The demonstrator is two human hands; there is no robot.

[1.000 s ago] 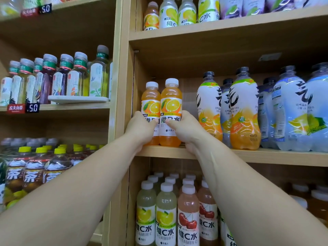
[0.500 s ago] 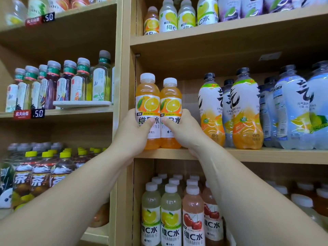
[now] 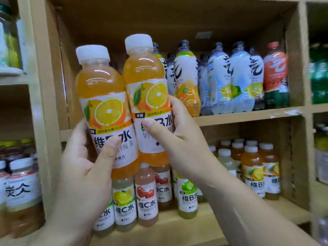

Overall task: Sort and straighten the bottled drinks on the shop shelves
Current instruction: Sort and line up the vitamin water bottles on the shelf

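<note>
Bottles of smooth rounded plastic, white-capped.

Ahead of you, middle shelf: tall bottles upright in a row, an orange-label bottle, pale lemon-label bottles, and a red-label bottle at the right end. Lower shelf: short white-capped bottles upright, with the lemon bottle, apple bottle and lime bottle in front; orange-filled bottles stand further right and back
</note>
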